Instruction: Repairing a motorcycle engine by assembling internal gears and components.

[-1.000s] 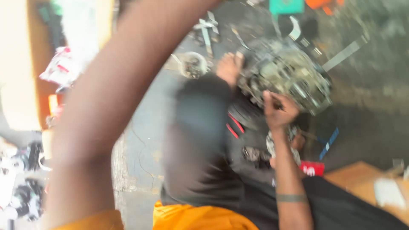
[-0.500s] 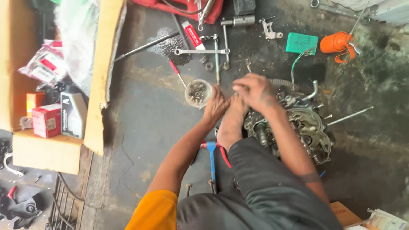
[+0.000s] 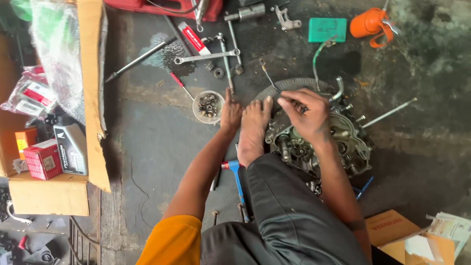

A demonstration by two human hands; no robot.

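A greasy metal engine case (image 3: 343, 142) lies open on the concrete floor, gears and studs showing. My right hand (image 3: 305, 115) hovers over its upper left part, fingertips pinched together; anything between them is too small to see. My left hand (image 3: 230, 114) rests on the floor beside my bare foot (image 3: 252, 130), fingers pointing at a small clear cup of bolts (image 3: 208, 106). I see nothing in that hand. The foot presses against the case's left edge.
Spanners (image 3: 206, 57), a long rod (image 3: 140, 60) and a red-handled screwdriver (image 3: 179, 83) lie at the top. An orange oil can (image 3: 369, 23) and green pad (image 3: 327, 29) sit top right. A cardboard box (image 3: 95, 98) with cartons stands left. A blue-handled tool (image 3: 238, 176) lies under my leg.
The view has steadied and pulled back. My right hand has moved right, onto the engine case. My left hand has drawn apart from it and settled on the floor by the cup.
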